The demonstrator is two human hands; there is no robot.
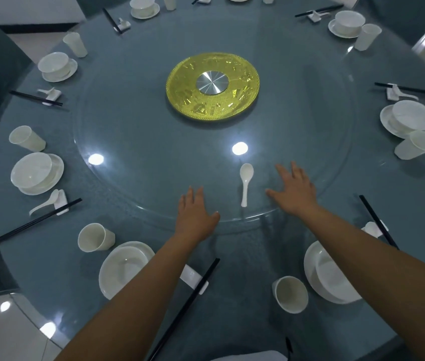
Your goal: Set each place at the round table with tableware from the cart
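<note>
No readable text, labels, brands, numbers or signs anywhere. Embossed pattern on the gold disc [213, 86] at table centre (relief shapes, possibly characters, too blurred to read). Nothing printed on the white tableware.
</note>
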